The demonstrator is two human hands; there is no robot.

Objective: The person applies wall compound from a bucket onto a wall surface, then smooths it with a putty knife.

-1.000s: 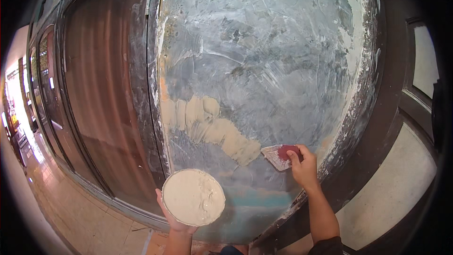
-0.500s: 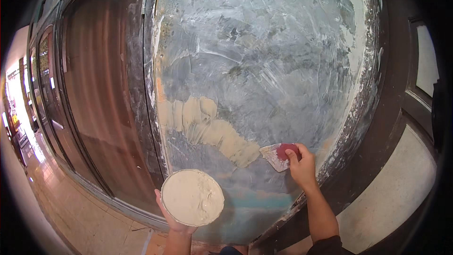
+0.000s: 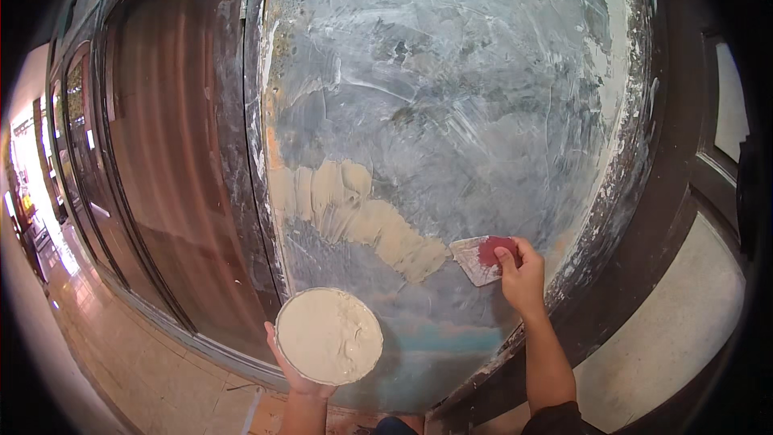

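Note:
My left hand [image 3: 291,370] is wrapped round the side of a round tub of cream-coloured putty [image 3: 326,337], holding it low in front of the wall. The putty's surface is smooth at left and scooped rough at right. In my right hand [image 3: 522,278] is a putty knife [image 3: 483,259] with a red grip and a smeared, flared blade, pinched between thumb and fingers. Its blade sits at the wall just right of a thick band of fresh putty [image 3: 386,238]. That band runs from the wall's left edge down to the right. The grey wall panel [image 3: 483,113] is streaked and patchy.
To the left stands a dark-framed glass door [image 3: 165,153] with brown curtains behind it. A dark wooden frame with pale panels [image 3: 668,322] borders the wall on the right. Tiled floor [image 3: 153,354] stretches off at lower left toward a bright opening.
My right hand has shifted slightly right and up with the putty knife, away from the end of the putty band. The tub in my left hand stays in place.

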